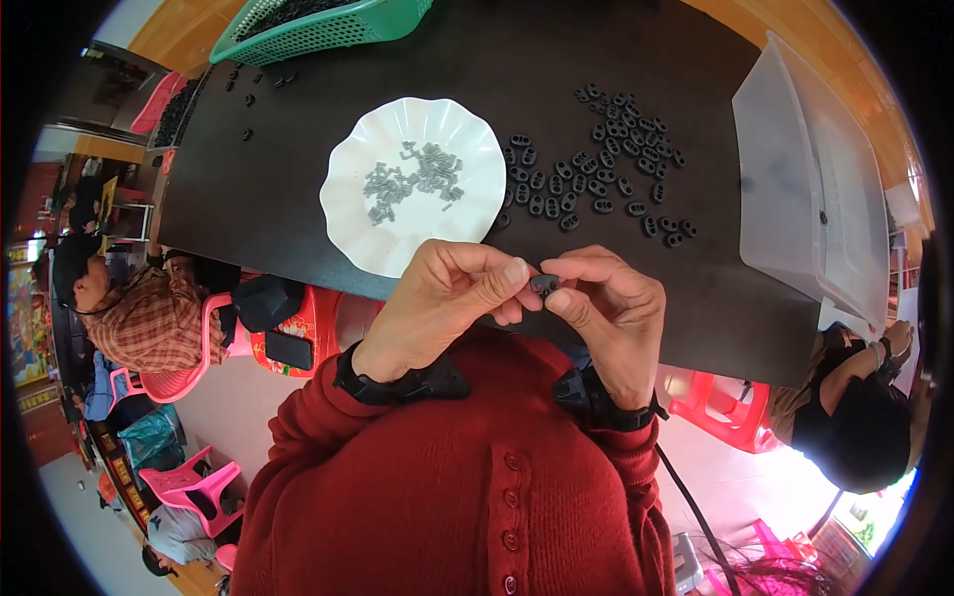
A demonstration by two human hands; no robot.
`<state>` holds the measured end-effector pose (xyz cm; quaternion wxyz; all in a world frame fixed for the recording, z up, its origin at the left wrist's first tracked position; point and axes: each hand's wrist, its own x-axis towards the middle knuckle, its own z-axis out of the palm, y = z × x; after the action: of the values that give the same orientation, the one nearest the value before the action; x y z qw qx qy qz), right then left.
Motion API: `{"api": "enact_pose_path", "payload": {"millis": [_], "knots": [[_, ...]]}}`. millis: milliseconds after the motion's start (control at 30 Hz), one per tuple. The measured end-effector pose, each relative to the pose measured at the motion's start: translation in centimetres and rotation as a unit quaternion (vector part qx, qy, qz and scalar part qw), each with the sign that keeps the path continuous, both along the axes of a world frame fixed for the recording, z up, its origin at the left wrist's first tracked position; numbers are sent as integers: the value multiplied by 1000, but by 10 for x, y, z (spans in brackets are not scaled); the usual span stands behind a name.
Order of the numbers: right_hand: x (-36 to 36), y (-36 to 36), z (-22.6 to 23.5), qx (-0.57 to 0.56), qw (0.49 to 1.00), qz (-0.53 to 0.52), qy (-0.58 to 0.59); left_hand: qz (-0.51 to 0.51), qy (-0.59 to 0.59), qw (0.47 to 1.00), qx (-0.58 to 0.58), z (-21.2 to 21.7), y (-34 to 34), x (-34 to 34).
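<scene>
While both hands meet in the middle of the frame, the left hand [437, 298] and right hand [611, 308] pinch one small black piece [544, 285], close up so it shows well, below the white plate [358, 233].

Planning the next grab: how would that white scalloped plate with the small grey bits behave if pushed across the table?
The white plate looks thin and shallow, so probably light and quick to slide on the smooth dark table. Its low, wide shape makes tipping unlikely. The loose grey bits would likely shift or scatter if it is jolted.
</scene>
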<state>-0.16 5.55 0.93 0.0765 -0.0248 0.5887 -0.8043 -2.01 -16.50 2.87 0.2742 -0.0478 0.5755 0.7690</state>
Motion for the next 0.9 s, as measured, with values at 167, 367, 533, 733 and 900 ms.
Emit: {"api": "enact_pose_path", "payload": {"millis": [167, 367, 533, 733, 900], "knots": [[0, -3, -3, 8, 1000, -4, 23, -15, -2, 1000, 19, -3, -2, -2], [3, -12, -7, 29, 999, -28, 7, 12, 21, 999, -38, -4, -2, -1], [2, -16, -6, 17, 999, -29, 6, 23, 26, 999, -37, -2, -1, 1], [0, -8, -4, 42, 999, 0, 13, -22, 41, 998, -42, -1, -4, -1], [1, -7, 4, 17, 999, 39, -12, -51, 32, 998, -14, -4, -5, -2]]}}
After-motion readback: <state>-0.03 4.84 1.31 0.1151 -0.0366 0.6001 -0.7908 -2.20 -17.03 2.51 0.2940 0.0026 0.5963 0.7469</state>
